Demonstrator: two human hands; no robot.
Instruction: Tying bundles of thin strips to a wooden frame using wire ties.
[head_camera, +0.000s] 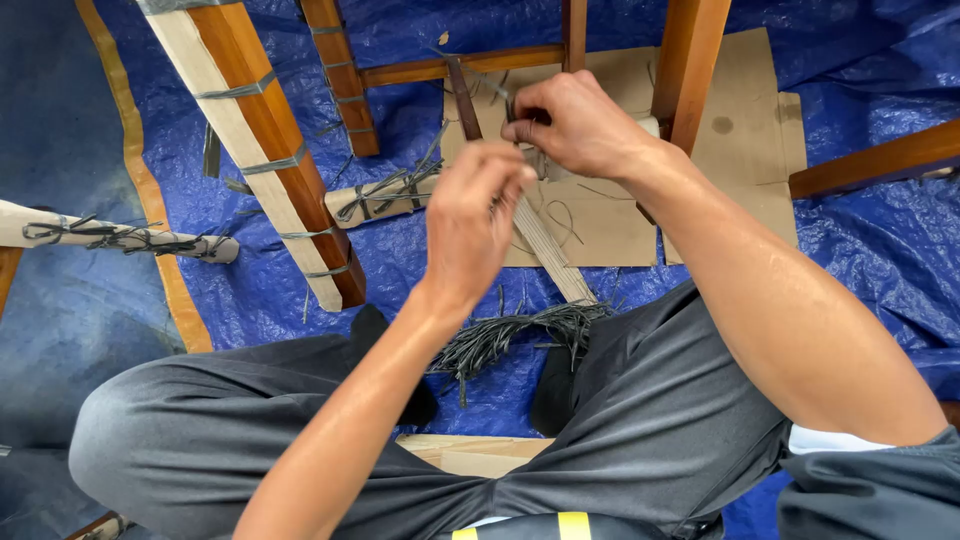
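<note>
A thin dark strip (520, 118) is pinched between the fingertips of the right hand (575, 125), which is closed over a pale wooden slat (548, 245) lying on a sheet of cardboard (745, 130). The left hand (470, 220) is raised just beside it, fingers curled together near the same strip; whether anything is gripped in it cannot be told. A bundle of dark strips (510, 335) is laid on the blue tarpaulin (880, 240) between the knees. A wooden leg (265, 150) bound with strips is seen to the left.
</note>
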